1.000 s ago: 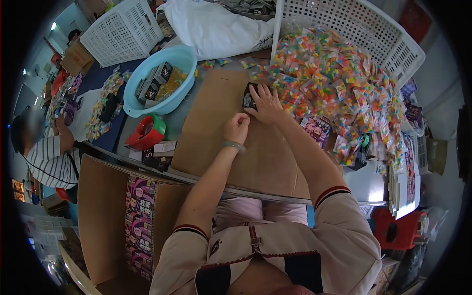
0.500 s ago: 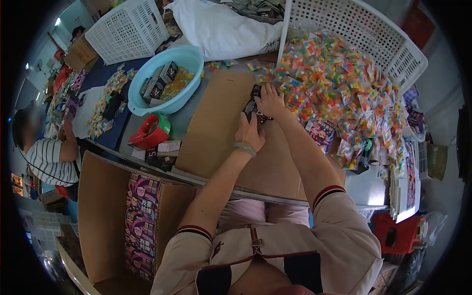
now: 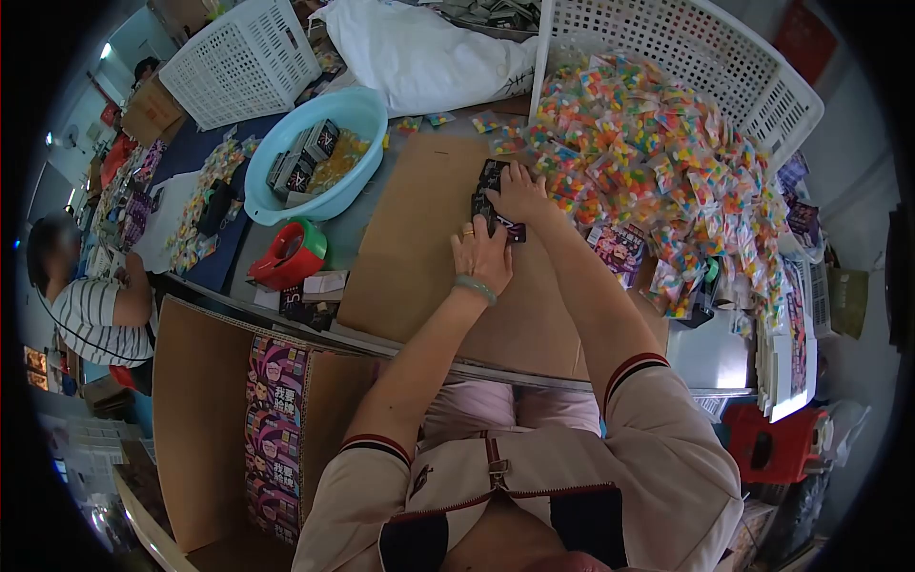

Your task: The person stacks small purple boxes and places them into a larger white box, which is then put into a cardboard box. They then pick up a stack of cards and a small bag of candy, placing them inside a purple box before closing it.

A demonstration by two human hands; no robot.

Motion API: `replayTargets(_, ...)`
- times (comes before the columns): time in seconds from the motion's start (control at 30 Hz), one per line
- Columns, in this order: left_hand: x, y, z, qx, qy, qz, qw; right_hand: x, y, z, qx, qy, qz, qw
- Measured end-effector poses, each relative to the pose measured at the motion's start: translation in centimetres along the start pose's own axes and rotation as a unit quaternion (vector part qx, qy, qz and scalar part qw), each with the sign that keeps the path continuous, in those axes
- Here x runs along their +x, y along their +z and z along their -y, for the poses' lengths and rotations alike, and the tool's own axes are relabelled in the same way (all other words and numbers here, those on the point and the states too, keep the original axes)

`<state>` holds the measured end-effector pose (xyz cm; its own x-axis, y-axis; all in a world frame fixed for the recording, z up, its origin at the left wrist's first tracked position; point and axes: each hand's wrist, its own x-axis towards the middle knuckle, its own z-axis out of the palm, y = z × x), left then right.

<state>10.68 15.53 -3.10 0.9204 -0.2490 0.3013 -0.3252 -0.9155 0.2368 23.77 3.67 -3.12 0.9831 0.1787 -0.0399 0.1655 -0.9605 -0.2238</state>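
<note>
Several small black boxes [image 3: 492, 175] with light print lie in a short row on a brown cardboard sheet [image 3: 412, 224]. My right hand [image 3: 519, 197] is over the row from the right, its fingers closed on the boxes. At the near end of the row, my left hand [image 3: 483, 257] grips a black box between thumb and fingers; a ring and a pale green bangle show on it. Part of the boxes is hidden under both hands.
A heap of clear candy packets [image 3: 629, 143] spills from a white crate [image 3: 705, 57] at right. Left stand a blue basin [image 3: 259, 205] with black boxes and a red-green tape dispenser [image 3: 286, 257]. An open carton [image 3: 195, 419] is at lower left. A person in stripes [image 3: 103, 310] sits farther left.
My left hand has shifted slightly, its fingers now reaching straighter over the boxes. The black boxes sit in a more even row. My right hand stays almost in place.
</note>
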Motion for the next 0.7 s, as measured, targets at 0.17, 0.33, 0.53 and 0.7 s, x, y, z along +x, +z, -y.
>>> replayTargets(0.17, 0.0, 0.6, 0.2, 0.006, -0.009, -0.010, 1.000, 0.5, 0.2, -1.0, -0.001, -0.011, 0.044, 0.999)
replayTargets(0.33, -0.5, 0.5, 0.4, -0.070, -0.032, 0.009, 0.997, 0.5, -0.3, -1.2, 0.005, -0.017, 0.043, 0.999)
replayTargets(0.53, -1.4, 1.5, 1.6, -0.184, -0.022, -0.025, 0.982, -1.6, 0.0, 0.1, -0.012, -0.027, 0.051, 0.998)
replayTargets(0.7, -1.7, 1.0, 1.7, -0.192, -0.029, -0.058, 0.979, -3.0, 0.5, 0.5, 0.000, -0.040, 0.044, 0.998)
